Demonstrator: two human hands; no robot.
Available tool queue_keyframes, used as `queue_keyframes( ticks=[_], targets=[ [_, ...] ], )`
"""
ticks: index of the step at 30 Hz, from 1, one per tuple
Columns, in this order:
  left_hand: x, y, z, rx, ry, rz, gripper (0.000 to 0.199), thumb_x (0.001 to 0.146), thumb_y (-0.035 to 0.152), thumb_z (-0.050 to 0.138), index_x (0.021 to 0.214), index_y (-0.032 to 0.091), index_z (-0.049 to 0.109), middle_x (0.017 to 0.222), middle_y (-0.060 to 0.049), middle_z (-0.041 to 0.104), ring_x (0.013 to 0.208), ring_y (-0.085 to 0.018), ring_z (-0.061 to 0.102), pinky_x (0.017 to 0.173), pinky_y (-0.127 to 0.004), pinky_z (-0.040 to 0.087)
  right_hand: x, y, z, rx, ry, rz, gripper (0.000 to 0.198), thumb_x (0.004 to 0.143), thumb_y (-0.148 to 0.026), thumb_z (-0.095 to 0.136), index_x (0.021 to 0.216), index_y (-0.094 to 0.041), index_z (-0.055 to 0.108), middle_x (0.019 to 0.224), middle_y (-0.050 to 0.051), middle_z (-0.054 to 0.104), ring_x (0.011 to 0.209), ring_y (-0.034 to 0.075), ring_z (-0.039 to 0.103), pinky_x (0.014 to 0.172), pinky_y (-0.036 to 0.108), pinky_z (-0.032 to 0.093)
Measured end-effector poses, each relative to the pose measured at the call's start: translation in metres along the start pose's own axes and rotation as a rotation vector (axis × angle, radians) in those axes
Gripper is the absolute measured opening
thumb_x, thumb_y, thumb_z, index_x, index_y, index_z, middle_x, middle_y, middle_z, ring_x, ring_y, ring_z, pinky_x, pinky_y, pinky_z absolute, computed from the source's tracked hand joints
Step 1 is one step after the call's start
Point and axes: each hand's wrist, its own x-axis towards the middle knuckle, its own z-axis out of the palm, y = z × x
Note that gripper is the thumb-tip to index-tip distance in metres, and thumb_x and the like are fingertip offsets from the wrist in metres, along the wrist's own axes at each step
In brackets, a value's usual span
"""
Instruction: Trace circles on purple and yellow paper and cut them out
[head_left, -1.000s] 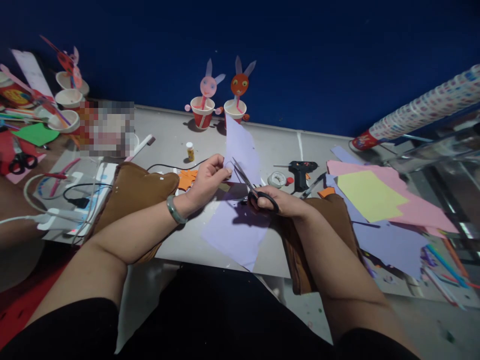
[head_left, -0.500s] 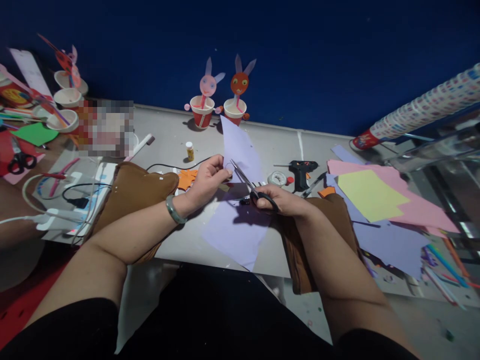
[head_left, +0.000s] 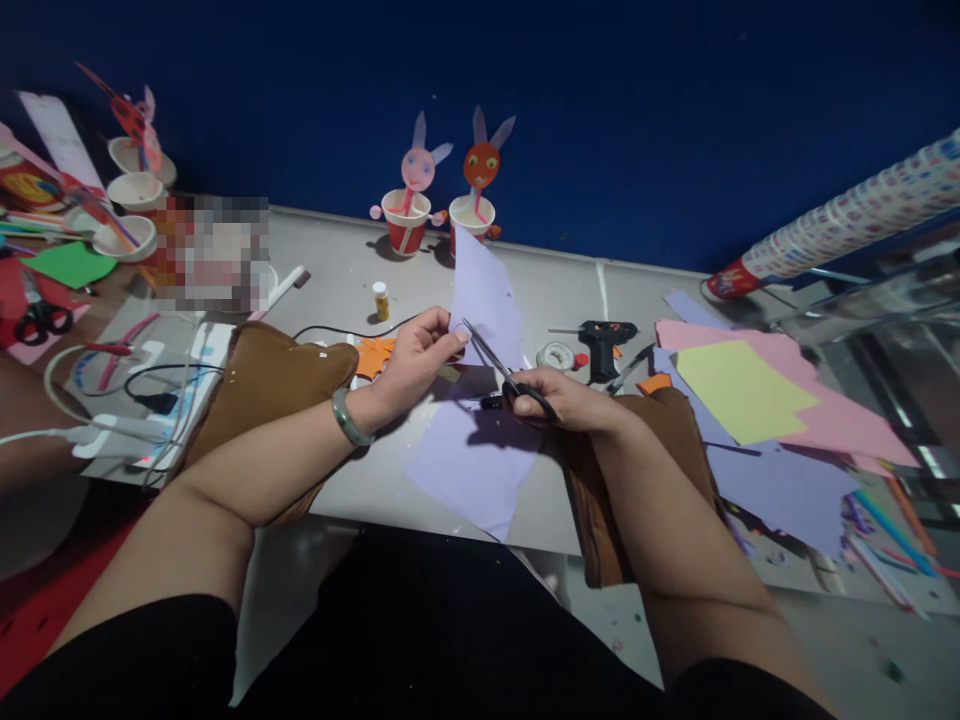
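L hand (head_left: 424, 350) has thumb & fingers pinched tight on L edge of lilac sheet (head_left: 487, 290), which stands up off the grey table (head_left: 360, 490), roughly mid-view. R hand (head_left: 551, 400) grips black-handled scissors (head_left: 491, 355), fingers curled round the handles; blades point up-left across the sheet's lower part, tips nr the L fingertips. Can't tell if blades are biting paper. 2nd lilac sheet (head_left: 465, 470) lies flat on table below both hands, partly in shadow.

Green bangle (head_left: 349, 418) on L wrist. Brown pad (head_left: 270, 380) by L forearm, another brown pad (head_left: 671, 430) by R forearm. Orange paper pcs (head_left: 375, 357) just L of L hand; small white-capped bottle (head_left: 381, 302) upright behind them.

R of the held sheet: tape roll (head_left: 555, 356), then black glue gun (head_left: 606, 345) on its side. Farther R, yellow sheet (head_left: 742, 390) sits on pink paper (head_left: 840, 400), w/ more lilac paper (head_left: 780, 490) nearer the person.

At the back, nr blue wall: 2 red-&-white cups w/ rabbit figs., pink-faced fig. (head_left: 418, 170) on L, orange-faced fig. (head_left: 481, 165) on R.
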Motion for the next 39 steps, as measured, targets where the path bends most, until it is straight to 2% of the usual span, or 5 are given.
queue_keyframes(
  ticks=[6, 13, 21, 29, 39],
  targets=[
    [-0.001, 0.003, 0.0, 0.067, 0.013, 0.011, 0.025, 0.083, 0.035, 0.076, 0.076, 0.02, 0.058, 0.069, 0.004, 0.055, 0.063, -0.008, 0.051, 0.058, -0.021, 0.048, -0.001, -0.002, -0.002, -0.049, -0.038, 0.007, 0.061, 0.079, -0.076, 0.07, 0.072, -0.017, 0.055, 0.062, -0.006, 0.044, 0.059, 0.008, 0.037, 0.055, 0.024, 0.027],
    [0.001, -0.001, -0.001, 0.063, -0.029, -0.009, 0.019, 0.083, 0.029, 0.073, 0.076, 0.019, 0.059, 0.068, 0.004, 0.057, 0.06, -0.007, 0.053, 0.056, -0.019, 0.05, -0.001, -0.002, -0.004, -0.082, -0.05, 0.023, 0.064, 0.078, -0.079, 0.068, 0.074, -0.016, 0.056, 0.063, -0.005, 0.045, 0.06, 0.009, 0.037, 0.056, 0.025, 0.027],
    [0.002, 0.0, -0.002, 0.083, -0.064, 0.001, 0.02, 0.083, 0.03, 0.073, 0.075, 0.019, 0.058, 0.066, 0.004, 0.058, 0.057, -0.007, 0.055, 0.056, -0.021, 0.048, -0.003, 0.0, -0.007, -0.077, -0.057, 0.039, 0.064, 0.078, -0.079, 0.068, 0.073, -0.017, 0.054, 0.061, -0.006, 0.042, 0.058, 0.008, 0.035, 0.054, 0.024, 0.026],
    [0.002, 0.001, -0.002, 0.104, -0.093, -0.05, 0.025, 0.082, 0.036, 0.076, 0.076, 0.019, 0.058, 0.065, 0.004, 0.06, 0.059, -0.008, 0.057, 0.058, -0.021, 0.048, -0.004, 0.001, -0.012, -0.121, -0.062, 0.035, 0.067, 0.076, -0.081, 0.068, 0.078, -0.015, 0.057, 0.067, -0.004, 0.045, 0.062, 0.009, 0.038, 0.055, 0.023, 0.029],
    [0.001, 0.003, -0.002, 0.115, -0.116, -0.101, 0.018, 0.083, 0.031, 0.072, 0.079, 0.019, 0.059, 0.064, 0.003, 0.063, 0.057, -0.008, 0.058, 0.055, -0.021, 0.047, -0.004, 0.005, -0.013, -0.131, -0.076, 0.023, 0.065, 0.077, -0.079, 0.069, 0.08, -0.015, 0.059, 0.072, -0.001, 0.049, 0.067, 0.011, 0.043, 0.058, 0.023, 0.034]
  ],
)
